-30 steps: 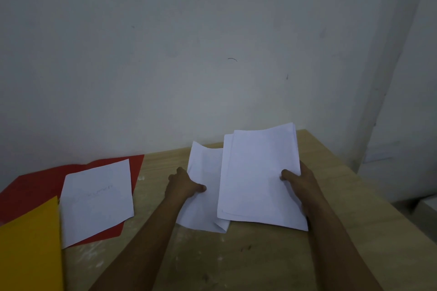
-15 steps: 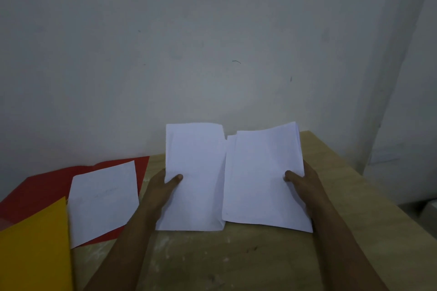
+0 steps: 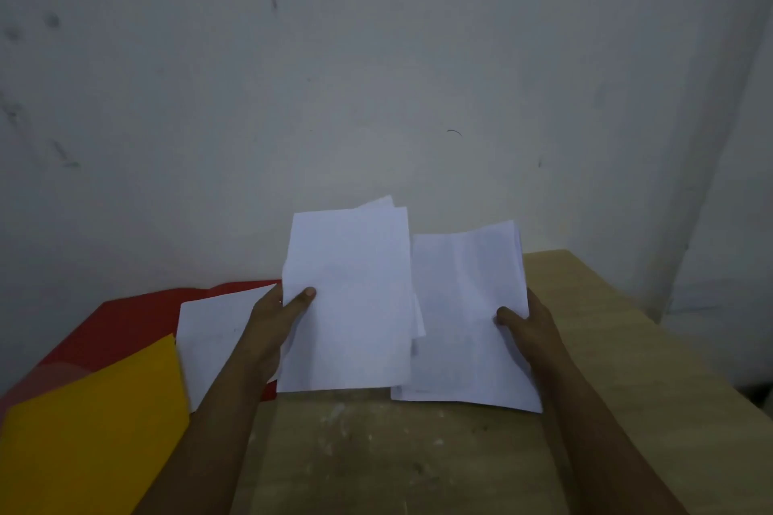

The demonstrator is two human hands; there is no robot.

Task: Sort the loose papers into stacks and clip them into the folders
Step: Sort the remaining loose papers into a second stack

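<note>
My left hand (image 3: 274, 320) grips a few white sheets (image 3: 349, 301) by their left edge, thumb on top, and holds them up above the wooden table (image 3: 418, 452). My right hand (image 3: 523, 324) holds a thicker stack of white papers (image 3: 464, 318) by its right edge, thumb on the top sheet. The two bunches overlap slightly in the middle. A red folder (image 3: 121, 330) lies at the left with a single white sheet (image 3: 213, 330) on it. A yellow folder (image 3: 92, 435) overlaps the red one at the near left.
A pale wall stands right behind the table. The table's right edge (image 3: 652, 330) runs diagonally toward me, with a drop to the floor beyond it. Bare wood with pale smudges lies below the papers.
My left hand has raised its sheets upright and drawn them closer to the right stack, so they now overlap. The view has shifted left, bringing the folders nearer the centre.
</note>
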